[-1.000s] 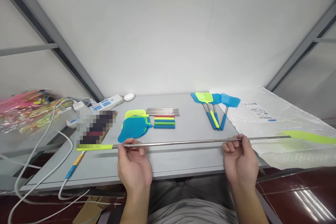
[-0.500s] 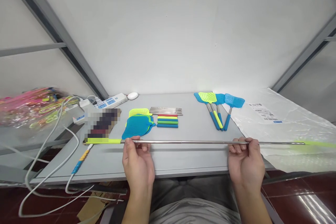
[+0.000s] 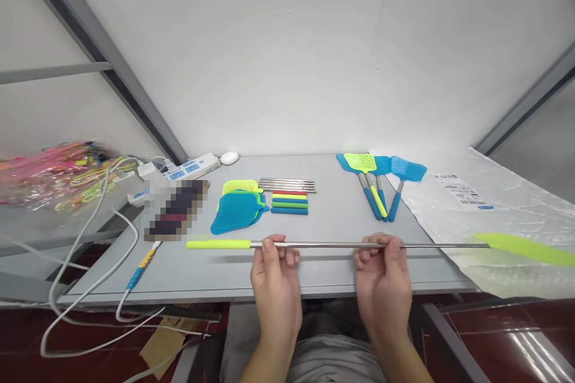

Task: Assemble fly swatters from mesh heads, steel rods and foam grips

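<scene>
A telescopic fly swatter point(image 3: 332, 245) lies level across both hands above the table's front part. Its yellow-green grip points left and its yellow-green head, slightly blurred, points right over the white plastic. My left hand point(image 3: 276, 278) is closed round the metal rod just beside the grip. My right hand point(image 3: 381, 278) pinches the rod farther right, nearer the head. Behind them lie a stack of blue and yellow-green swatter heads point(image 3: 238, 209), several metal rods point(image 3: 287, 184) and coloured grip sleeves point(image 3: 290, 203). Several whole fly swatters point(image 3: 372, 185) with short rods rest at the back right.
A power strip point(image 3: 193, 166) and a white oval object point(image 3: 229, 158) stand at the back left. White cables point(image 3: 96, 275) loop over the left edge. Bagged coloured items point(image 3: 58, 176) lie far left. A pixelated object point(image 3: 179, 209) rests on the table. White plastic packaging point(image 3: 449, 215) covers the right side.
My hands have come closer together, and the swatter's rod has become shorter, with its grip moving right and its head moving left. The view has shifted slightly.
</scene>
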`<action>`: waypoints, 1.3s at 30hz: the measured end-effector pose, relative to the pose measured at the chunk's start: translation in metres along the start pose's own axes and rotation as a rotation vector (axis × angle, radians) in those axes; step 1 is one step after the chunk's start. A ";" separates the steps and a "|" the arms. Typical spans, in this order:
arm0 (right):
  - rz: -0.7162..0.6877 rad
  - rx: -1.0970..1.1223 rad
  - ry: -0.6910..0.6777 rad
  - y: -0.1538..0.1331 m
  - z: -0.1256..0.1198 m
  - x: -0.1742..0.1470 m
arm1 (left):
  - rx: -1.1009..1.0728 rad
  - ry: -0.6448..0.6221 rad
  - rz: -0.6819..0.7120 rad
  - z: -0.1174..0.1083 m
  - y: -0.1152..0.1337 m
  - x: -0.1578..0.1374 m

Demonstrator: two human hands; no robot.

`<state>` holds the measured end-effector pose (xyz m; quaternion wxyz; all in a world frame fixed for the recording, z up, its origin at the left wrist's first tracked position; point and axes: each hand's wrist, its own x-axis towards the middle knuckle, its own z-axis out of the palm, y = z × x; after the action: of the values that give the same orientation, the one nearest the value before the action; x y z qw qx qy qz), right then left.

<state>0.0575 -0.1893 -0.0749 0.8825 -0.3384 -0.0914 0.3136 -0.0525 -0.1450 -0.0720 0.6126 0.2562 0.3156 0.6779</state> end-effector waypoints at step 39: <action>0.187 0.117 0.007 -0.024 -0.022 0.034 | -0.153 0.058 -0.113 -0.019 0.032 0.039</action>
<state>0.1045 -0.1942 -0.0774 0.8678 -0.2945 -0.0380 0.3985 -0.0927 -0.1100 -0.0626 0.6582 0.1708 0.2944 0.6715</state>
